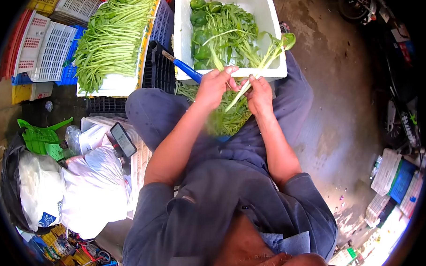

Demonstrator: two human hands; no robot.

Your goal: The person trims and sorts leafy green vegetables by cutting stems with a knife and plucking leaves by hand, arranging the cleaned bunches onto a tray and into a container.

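Note:
Both my hands meet just above the near rim of a white foam box [227, 80]. Between the fingers of my right hand [261, 94] is a long pale-green vegetable stalk [263, 65], its leafy end up and right over the box corner. My left hand [213, 88] is closed, with a short light-green stalk [217, 60] rising from its fingers. A blue handle-like rod [187, 70] with a brownish tip reaches to this hand; whether it is gripped cannot be seen. Inside the box lie leafy greens [233, 29] and rounded dark-green vegetables [200, 36]. Cut greens [229, 122] lie between my knees.
Left of the box, a heap of long green stems [118, 40] lies on a white foam lid over crates. Stacked plastic crates [55, 44], a phone on a stand [123, 139], a green plastic stool [42, 136] and white bags [95, 188] stand leftward. Concrete floor [336, 105] extends rightward.

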